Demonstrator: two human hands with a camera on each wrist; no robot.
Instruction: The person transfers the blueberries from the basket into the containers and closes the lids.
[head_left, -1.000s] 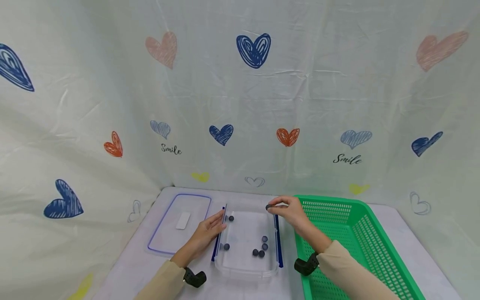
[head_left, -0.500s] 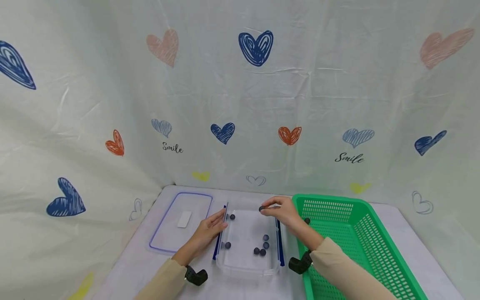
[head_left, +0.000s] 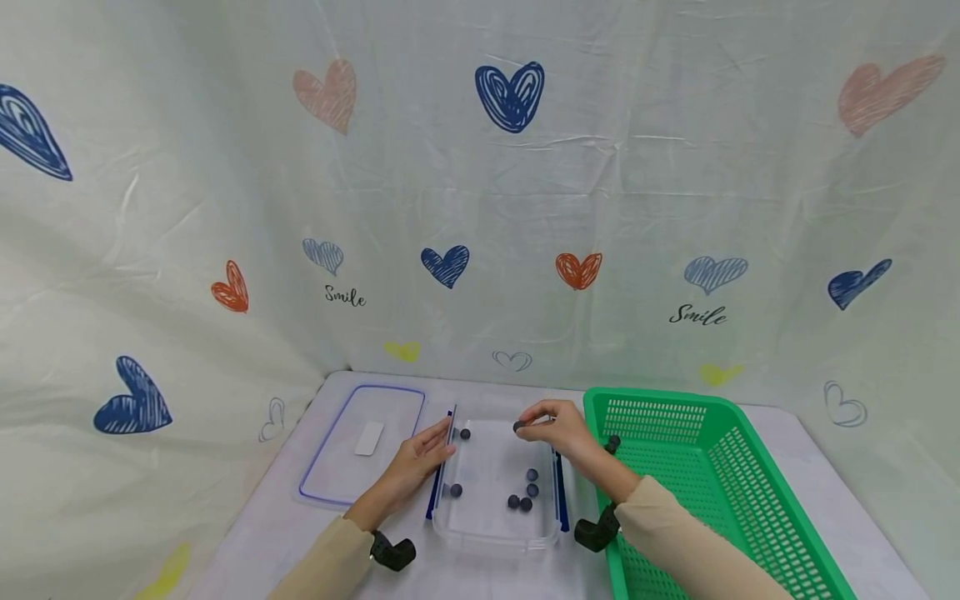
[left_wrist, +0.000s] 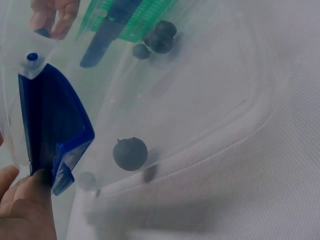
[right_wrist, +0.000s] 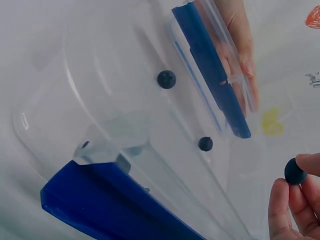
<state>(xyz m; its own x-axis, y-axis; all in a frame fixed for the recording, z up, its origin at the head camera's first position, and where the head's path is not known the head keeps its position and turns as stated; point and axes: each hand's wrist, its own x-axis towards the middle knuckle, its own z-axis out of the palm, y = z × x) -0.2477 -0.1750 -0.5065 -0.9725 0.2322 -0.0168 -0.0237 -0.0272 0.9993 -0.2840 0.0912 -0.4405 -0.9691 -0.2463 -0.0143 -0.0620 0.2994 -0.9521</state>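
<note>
1. Fingers [right_wrist: 278, 205] of the right hand [head_left: 558, 425] pinch a berry [right_wrist: 295, 171] at the box's [head_left: 495, 544] one o'clock.
2. The left hand's [head_left: 411, 464] fingers rest relaxed against its nine o'clock side.
3. Inside lie six berries [head_left: 456, 491]: eleven, eight, four near four o'clock.
4. Lid [head_left: 345, 442] nine o'clock, basket [head_left: 783, 479] three.

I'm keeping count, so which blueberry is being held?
The blueberry pinched by the right hand; every other visible blueberry, including those in the clear box, is unheld.
</note>
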